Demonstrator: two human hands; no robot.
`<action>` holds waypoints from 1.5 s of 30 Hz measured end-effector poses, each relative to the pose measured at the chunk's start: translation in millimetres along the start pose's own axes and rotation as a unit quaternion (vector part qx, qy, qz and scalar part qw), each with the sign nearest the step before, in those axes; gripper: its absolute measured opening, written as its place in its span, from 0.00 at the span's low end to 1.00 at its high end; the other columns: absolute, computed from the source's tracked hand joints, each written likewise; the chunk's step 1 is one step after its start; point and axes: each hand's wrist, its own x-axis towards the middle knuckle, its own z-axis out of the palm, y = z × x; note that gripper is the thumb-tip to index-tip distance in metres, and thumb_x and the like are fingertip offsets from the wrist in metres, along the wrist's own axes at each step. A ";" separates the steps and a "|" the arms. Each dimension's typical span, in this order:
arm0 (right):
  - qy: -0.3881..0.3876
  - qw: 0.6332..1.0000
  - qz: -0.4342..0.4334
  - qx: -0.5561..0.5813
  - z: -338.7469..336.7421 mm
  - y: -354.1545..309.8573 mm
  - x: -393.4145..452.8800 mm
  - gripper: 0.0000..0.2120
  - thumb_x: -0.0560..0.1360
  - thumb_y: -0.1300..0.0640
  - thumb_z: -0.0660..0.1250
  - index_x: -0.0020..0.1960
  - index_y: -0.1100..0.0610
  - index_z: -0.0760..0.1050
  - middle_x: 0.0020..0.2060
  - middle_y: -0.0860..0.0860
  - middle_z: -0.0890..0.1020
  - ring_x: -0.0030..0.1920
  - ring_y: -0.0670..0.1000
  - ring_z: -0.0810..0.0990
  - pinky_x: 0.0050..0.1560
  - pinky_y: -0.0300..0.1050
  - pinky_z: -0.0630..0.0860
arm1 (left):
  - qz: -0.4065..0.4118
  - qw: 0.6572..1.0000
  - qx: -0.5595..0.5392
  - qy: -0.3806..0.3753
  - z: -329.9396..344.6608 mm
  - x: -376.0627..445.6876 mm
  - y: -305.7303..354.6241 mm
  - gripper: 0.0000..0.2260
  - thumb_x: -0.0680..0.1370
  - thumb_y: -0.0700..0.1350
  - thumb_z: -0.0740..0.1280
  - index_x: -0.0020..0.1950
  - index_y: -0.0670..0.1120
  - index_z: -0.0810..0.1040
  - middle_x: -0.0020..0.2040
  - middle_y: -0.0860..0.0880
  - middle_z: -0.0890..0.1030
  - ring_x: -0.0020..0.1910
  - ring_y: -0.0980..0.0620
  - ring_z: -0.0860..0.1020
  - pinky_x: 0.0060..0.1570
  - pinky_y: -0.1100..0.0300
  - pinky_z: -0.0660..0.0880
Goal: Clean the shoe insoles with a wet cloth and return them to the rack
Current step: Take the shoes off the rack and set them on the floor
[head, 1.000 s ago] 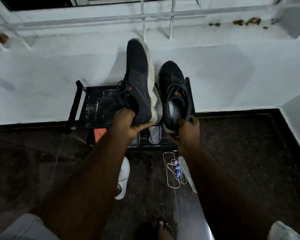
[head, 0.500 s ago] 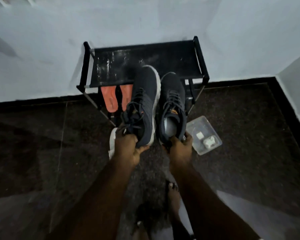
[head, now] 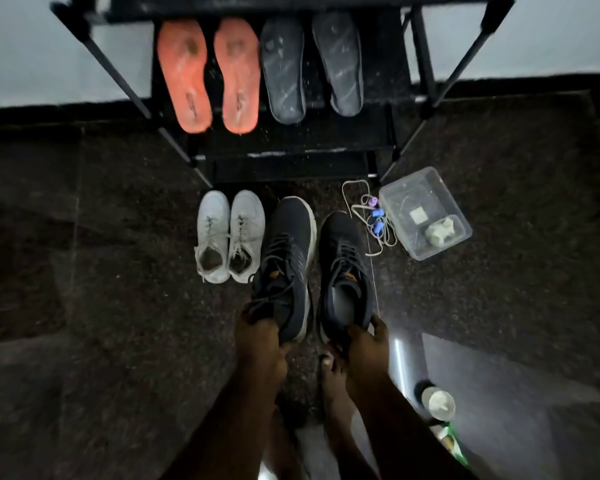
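Meanwhile, a person's left hand [head: 262, 336] is gripping the heel of one dark sneaker [head: 286, 261] while the right hand [head: 366, 341] is clutching its mate [head: 345, 268], both at the frame's six o'clock beside white sneakers [head: 229, 235]. At twelve o'clock, orange insoles [head: 208, 74] and grey insoles [head: 312, 67] are lying on the black rack [head: 291, 143]. They are looking thin, light and floppy; pinching one at the heel edge is likely the easiest hold.

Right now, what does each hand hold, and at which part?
Left hand grips the left dark lace-up sneaker at its heel; right hand grips the right dark lace-up sneaker at its heel.
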 end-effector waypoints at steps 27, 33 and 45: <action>-0.182 0.975 -0.025 -0.126 78.7 62.4 290.1 0.22 0.76 0.75 0.59 0.62 0.53 0.67 0.52 0.54 0.78 0.49 0.55 0.80 0.35 0.44 0.80 | 0.105 0.991 -0.076 -0.045 97.4 268.7 -51.0 0.20 0.82 0.35 0.59 0.73 0.48 0.70 0.60 0.45 0.80 0.55 0.41 0.80 0.37 0.47 0.83; -0.141 0.980 -0.052 -0.133 80.5 65.8 293.9 0.29 0.73 0.75 0.62 0.69 0.53 0.68 0.61 0.58 0.79 0.60 0.63 0.79 0.53 0.64 0.79 | 0.139 0.985 -0.081 -0.068 93.6 266.8 -50.2 0.26 0.75 0.39 0.61 0.74 0.44 0.68 0.69 0.37 0.75 0.65 0.33 0.76 0.48 0.42 0.81; -0.183 0.911 -0.174 -0.325 86.9 34.7 289.3 0.30 0.77 0.74 0.59 0.75 0.53 0.62 0.59 0.48 0.79 0.57 0.50 0.79 0.49 0.41 0.81 | 0.202 0.943 0.233 -0.128 88.1 294.4 -29.9 0.38 0.63 0.51 0.73 0.73 0.50 0.69 0.66 0.44 0.79 0.63 0.42 0.79 0.63 0.39 0.76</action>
